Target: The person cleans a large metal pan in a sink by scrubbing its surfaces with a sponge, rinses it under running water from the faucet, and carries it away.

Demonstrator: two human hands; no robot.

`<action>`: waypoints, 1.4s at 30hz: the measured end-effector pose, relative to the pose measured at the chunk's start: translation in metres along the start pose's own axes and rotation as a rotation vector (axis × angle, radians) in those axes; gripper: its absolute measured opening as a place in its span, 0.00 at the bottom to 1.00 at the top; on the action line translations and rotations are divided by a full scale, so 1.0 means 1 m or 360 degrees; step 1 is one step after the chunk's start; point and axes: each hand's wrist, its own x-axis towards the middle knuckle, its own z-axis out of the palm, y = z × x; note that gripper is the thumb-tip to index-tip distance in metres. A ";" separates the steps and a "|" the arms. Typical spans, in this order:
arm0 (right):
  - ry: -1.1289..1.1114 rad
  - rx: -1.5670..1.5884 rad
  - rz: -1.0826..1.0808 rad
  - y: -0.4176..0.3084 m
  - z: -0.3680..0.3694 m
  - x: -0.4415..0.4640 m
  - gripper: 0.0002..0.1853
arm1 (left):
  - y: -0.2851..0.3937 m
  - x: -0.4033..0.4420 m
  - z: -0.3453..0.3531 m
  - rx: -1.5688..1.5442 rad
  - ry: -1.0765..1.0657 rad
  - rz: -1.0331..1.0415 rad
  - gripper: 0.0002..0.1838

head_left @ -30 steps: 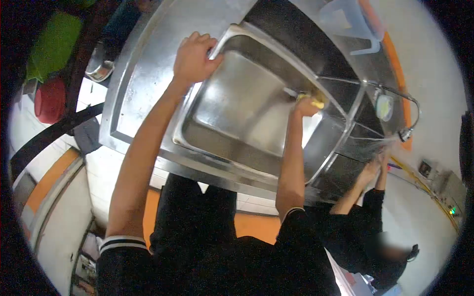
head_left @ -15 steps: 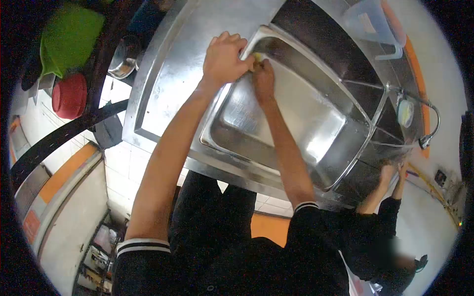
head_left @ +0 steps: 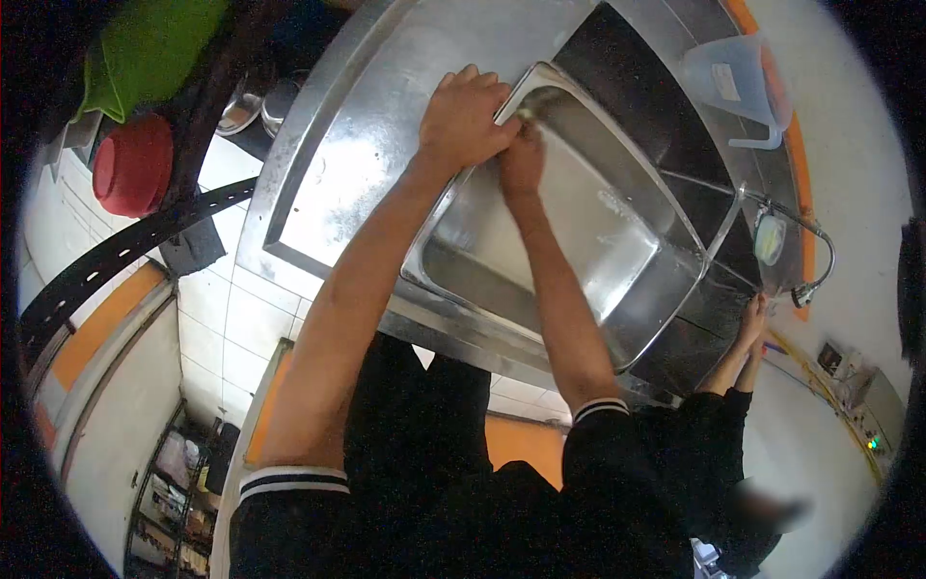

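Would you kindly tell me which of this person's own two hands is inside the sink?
It is the right hand, down within the sink; the left hand differs, resting on the sink's edge.

Silver-grey covered the sink [head_left: 579, 232] under the right grip [head_left: 522, 164] and the worktop [head_left: 386, 96] beside the left grip [head_left: 468, 121]. The black shirt [head_left: 289, 526] had cuffs [head_left: 294, 480] striped white and black. Well left of both grips, a bowl [head_left: 133, 164] was red; to their right, a jug [head_left: 728, 82] was translucent pale blue, the wall trim [head_left: 804, 193] orange.
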 end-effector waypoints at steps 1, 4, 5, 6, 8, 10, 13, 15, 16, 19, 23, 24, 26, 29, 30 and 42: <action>-0.0076 -0.0368 -0.0214 -0.008 0.009 -0.013 0.12 | 0.001 0.002 0.000 -0.0001 -0.0049 -0.0012 0.15; 0.0078 -0.0819 -0.0729 0.008 0.011 -0.014 0.13 | -0.001 0.002 0.001 -0.0057 0.0100 0.0082 0.15; 0.0042 -0.0917 -0.0717 0.012 0.000 -0.005 0.14 | -0.002 0.001 0.002 -0.0055 0.0085 0.0088 0.15; 0.0000 -0.1015 -0.0718 0.014 -0.003 0.003 0.15 | -0.001 0.001 0.001 -0.0047 0.0027 0.0032 0.15; 0.0141 -0.1144 -0.0786 0.033 0.015 0.006 0.15 | 0.000 0.004 0.002 -0.0046 -0.0014 -0.0030 0.16; 0.0265 -0.0962 -0.0926 0.029 0.014 0.000 0.14 | 0.000 0.003 0.001 -0.0007 0.0067 0.0056 0.16; 0.0009 -0.1157 -0.0883 0.038 -0.013 0.005 0.13 | -0.001 0.002 0.002 0.0048 0.0026 0.0055 0.16; -0.0046 -0.1161 -0.0734 0.048 -0.022 -0.006 0.14 | -0.001 0.002 0.004 0.0003 0.0034 0.0081 0.16; -0.0093 -0.1161 -0.0610 0.053 -0.025 -0.011 0.14 | -0.002 0.003 0.004 -0.0032 0.0062 0.0097 0.16; 0.0003 -0.0447 -0.0138 0.071 -0.035 -0.030 0.16 | -0.003 0.002 0.006 -0.0050 0.0065 0.0053 0.17; 0.0038 -0.0344 -0.0171 0.051 -0.026 -0.043 0.23 | -0.001 0.001 0.006 0.0017 0.0071 0.0093 0.17; 0.0030 -0.0212 -0.0227 0.037 -0.023 -0.046 0.24 | -0.001 0.002 0.006 0.0036 0.0057 0.0086 0.17; -0.0131 -0.0190 -0.0170 0.030 -0.002 -0.050 0.22 | -0.002 0.003 0.006 0.0049 0.0049 0.0083 0.17; -0.0300 0.0156 -0.0609 0.017 0.004 -0.078 0.22 | 0.003 0.003 0.003 0.0044 0.0054 0.0047 0.17; -0.0525 0.0241 -0.0570 0.016 0.003 -0.093 0.18 | 0.004 0.004 0.002 0.0038 0.0052 0.0069 0.17; -0.0714 0.0439 -0.0591 0.011 0.025 -0.148 0.10 | 0.010 0.006 0.001 0.0118 0.0016 0.0069 0.14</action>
